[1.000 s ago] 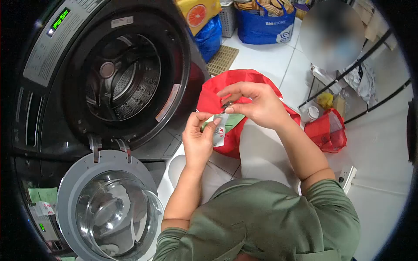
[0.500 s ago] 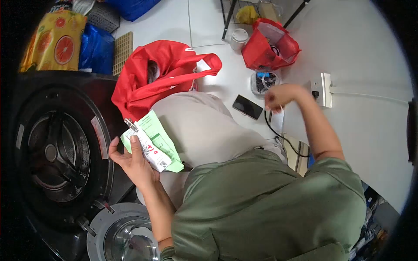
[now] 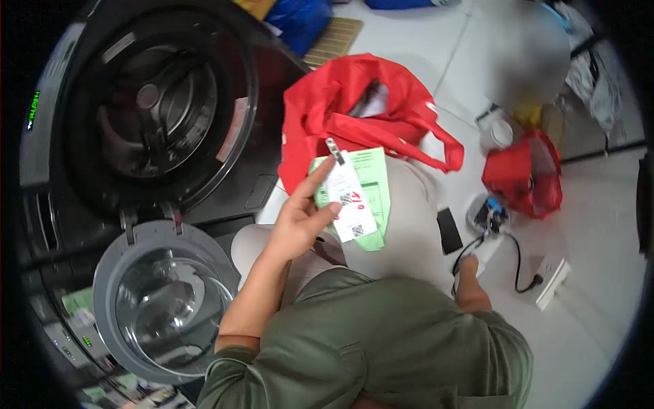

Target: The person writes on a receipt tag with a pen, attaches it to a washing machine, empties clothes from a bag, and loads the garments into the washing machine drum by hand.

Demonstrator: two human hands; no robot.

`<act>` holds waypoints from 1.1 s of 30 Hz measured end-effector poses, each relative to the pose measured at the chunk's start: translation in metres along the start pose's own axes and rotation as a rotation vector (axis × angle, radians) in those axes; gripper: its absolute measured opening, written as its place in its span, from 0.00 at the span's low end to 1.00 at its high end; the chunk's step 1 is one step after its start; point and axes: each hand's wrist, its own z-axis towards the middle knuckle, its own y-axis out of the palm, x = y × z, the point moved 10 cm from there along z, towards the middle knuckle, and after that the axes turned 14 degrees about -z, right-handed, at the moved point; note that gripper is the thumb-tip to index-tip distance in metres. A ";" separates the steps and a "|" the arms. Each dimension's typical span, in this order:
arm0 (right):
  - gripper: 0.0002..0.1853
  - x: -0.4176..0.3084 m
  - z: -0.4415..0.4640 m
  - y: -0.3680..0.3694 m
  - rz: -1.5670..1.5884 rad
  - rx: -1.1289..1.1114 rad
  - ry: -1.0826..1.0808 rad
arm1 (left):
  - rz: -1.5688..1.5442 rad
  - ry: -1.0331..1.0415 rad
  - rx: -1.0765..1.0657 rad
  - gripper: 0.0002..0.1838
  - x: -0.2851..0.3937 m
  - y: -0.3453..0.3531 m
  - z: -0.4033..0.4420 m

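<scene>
My left hand (image 3: 304,217) pinches a white printed slip (image 3: 351,204) and green papers (image 3: 378,178) between thumb and fingers. A small metal clip (image 3: 335,151) sits at the top of the slip, which bears red handwriting. Behind the papers lies a large red bag (image 3: 320,95) with something grey and white inside. My right hand (image 3: 469,269) is low at the right, beside black cables and a white strip; its fingers are too small and blurred to make out. A dark phone (image 3: 449,231) lies on the floor near it.
On the left stands a black washing machine (image 3: 235,41) with its round door (image 3: 109,300) open. A clear container (image 3: 488,215), a small red bag (image 3: 507,174) and a white cup (image 3: 501,133) are at the right. A wall socket (image 3: 552,285) holds a plug.
My right hand has left the clip and papers and moved down to the cables at the right. My left hand still holds the papers, now turned face up. The view has swung about.
</scene>
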 end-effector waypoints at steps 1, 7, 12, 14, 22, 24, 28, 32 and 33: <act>0.14 0.007 0.006 0.007 0.028 -0.040 0.047 | 0.021 -0.005 0.006 0.35 0.000 0.000 -0.001; 0.10 0.054 -0.042 -0.011 0.902 -0.127 0.656 | -0.094 0.023 0.057 0.33 -0.011 -0.013 -0.004; 0.11 0.001 -0.140 -0.228 0.859 0.174 0.382 | -0.321 0.056 0.116 0.30 -0.005 -0.034 -0.010; 0.07 -0.009 -0.137 -0.275 0.893 0.346 0.225 | -0.324 0.099 0.143 0.28 0.006 -0.035 -0.014; 0.11 -0.136 -0.222 -0.626 1.636 0.598 -0.630 | -0.361 0.058 0.080 0.21 -0.022 -0.028 -0.025; 0.10 -0.176 -0.257 -0.657 1.673 0.528 -0.904 | -0.277 0.016 0.057 0.19 -0.028 -0.014 -0.034; 0.08 -0.244 -0.270 -0.646 1.677 0.249 -0.968 | 0.039 0.240 0.075 0.20 -0.009 0.007 -0.049; 0.09 -0.246 -0.249 -0.622 1.543 0.352 -0.821 | 0.193 0.269 0.048 0.22 -0.005 0.009 -0.055; 0.09 -0.240 -0.249 -0.619 1.451 0.409 -0.796 | 0.209 0.268 0.035 0.23 -0.005 0.009 -0.056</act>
